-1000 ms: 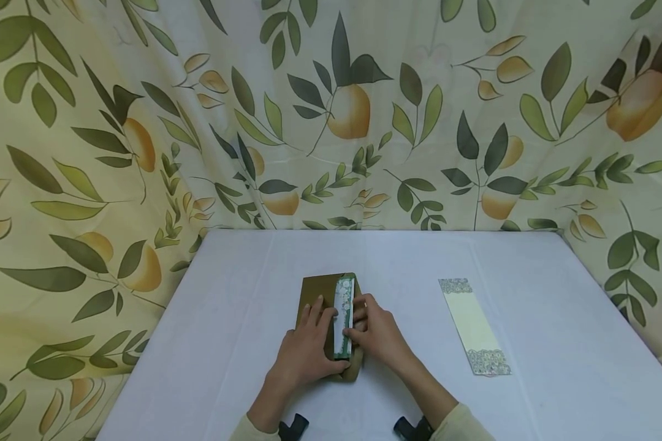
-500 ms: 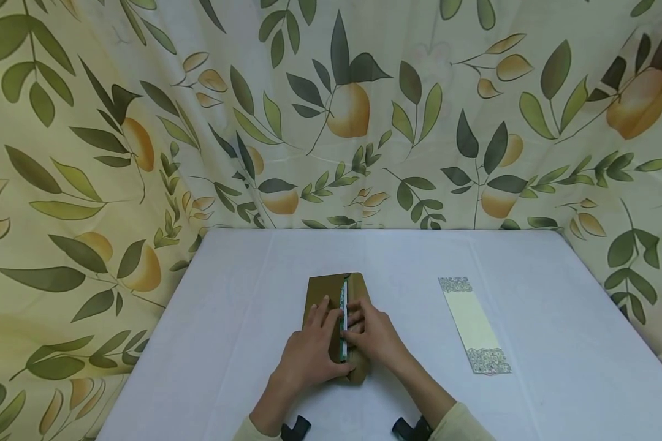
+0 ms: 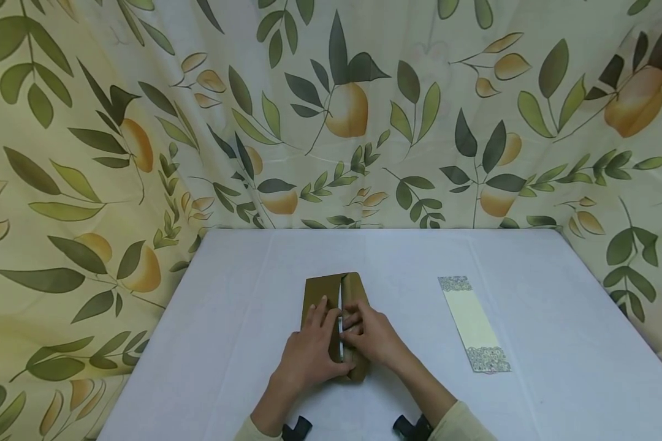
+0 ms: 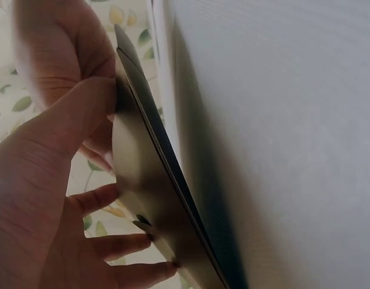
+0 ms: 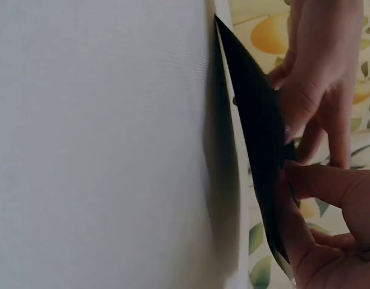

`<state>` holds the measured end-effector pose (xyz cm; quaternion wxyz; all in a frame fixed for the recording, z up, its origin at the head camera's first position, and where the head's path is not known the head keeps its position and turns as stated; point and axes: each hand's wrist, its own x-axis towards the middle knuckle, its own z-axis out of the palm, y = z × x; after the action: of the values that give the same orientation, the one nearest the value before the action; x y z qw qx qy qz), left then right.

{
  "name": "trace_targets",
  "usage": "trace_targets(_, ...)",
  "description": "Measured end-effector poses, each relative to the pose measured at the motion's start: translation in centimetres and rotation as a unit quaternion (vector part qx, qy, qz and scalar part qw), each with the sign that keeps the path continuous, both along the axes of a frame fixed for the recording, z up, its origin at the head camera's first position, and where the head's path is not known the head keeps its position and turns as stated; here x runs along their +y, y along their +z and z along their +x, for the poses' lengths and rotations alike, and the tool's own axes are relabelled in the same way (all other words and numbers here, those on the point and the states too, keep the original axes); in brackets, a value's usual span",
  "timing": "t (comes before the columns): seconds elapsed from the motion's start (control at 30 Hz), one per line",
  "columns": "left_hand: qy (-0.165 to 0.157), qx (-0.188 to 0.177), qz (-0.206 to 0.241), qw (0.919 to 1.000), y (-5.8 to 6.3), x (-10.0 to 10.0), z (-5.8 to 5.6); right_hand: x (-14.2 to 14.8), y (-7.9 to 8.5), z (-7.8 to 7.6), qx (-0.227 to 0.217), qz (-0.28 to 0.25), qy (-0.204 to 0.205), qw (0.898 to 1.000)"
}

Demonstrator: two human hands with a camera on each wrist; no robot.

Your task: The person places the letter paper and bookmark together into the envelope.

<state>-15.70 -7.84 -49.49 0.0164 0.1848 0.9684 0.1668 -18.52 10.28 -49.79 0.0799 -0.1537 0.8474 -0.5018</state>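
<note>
A brown paper envelope [image 3: 322, 291] lies on the white table, its flap folded out to the right. Within its opening, only a thin pale edge of a card [image 3: 340, 352] shows; the rest of the card is hidden inside. My left hand [image 3: 308, 352] rests on the envelope with fingers fairly straight and spread, the thumb toward its near end. At the opening, my right hand [image 3: 376, 335] has bent fingers over the flap and seems to pinch the card's edge. In both wrist views the envelope [image 4: 158, 198] appears nearly edge-on, partly covered by fingers.
To the right, a pale yellow card strip [image 3: 474, 321] with grey patterned ends lies apart from the hands. Behind the white table [image 3: 397, 257] hangs a curtain [image 3: 309, 171] printed with leaves and fruit.
The green and white floral card has slid left into the envelope, from a wide strip to a thin edge. More of the flap shows. The envelope has shifted slightly right; both hands stay close.
</note>
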Motion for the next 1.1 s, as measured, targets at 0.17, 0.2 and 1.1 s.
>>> trace_targets(0.17, 0.017, -0.012, 0.014, 0.9997, -0.1, -0.4, 0.2, 0.8, 0.9, -0.2, 0.006, 0.019, 0.024, 1.0)
trace_targets(0.2, 0.021, -0.014, 0.015, 0.9996, -0.2, -0.5, 0.2, 1.2, 1.1, -0.3, 0.007, 0.023, 0.029, 0.999)
trace_targets(1.1, 0.026, -0.01, 0.033, 0.9991, -0.6, -1.2, 0.0, 21.4, 5.4, -1.4, -0.174, 0.187, -0.076, 0.964)
